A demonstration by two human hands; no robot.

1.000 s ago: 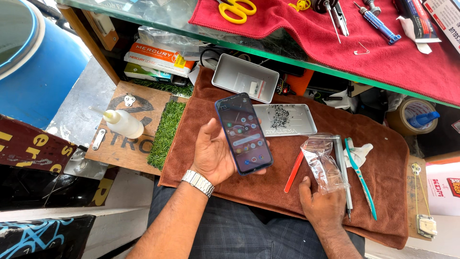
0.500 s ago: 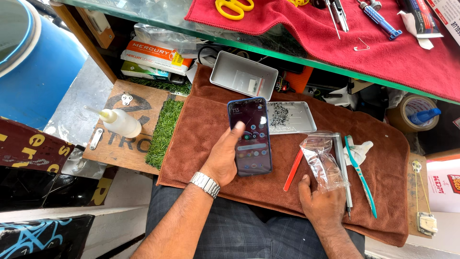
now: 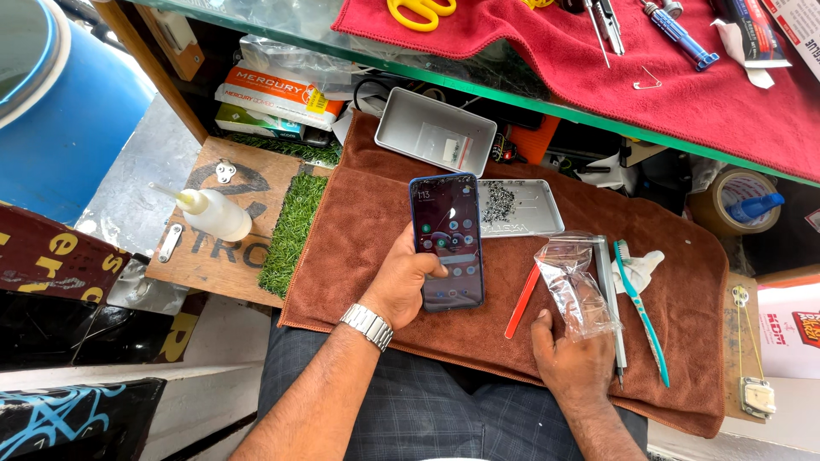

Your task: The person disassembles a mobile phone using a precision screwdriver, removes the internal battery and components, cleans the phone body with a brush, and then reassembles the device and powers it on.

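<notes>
Left hand (image 3: 401, 282) grasps the lit phone (image 3: 448, 242), best kept steady and level, while right hand (image 3: 574, 363) rests released on the brown towel (image 3: 359, 205).

I see a blue-edged smartphone (image 3: 447, 242), screen lit with icons, held upright over the brown towel (image 3: 359, 222); a crumpled clear plastic bag (image 3: 577, 286) lies alongside.
</notes>
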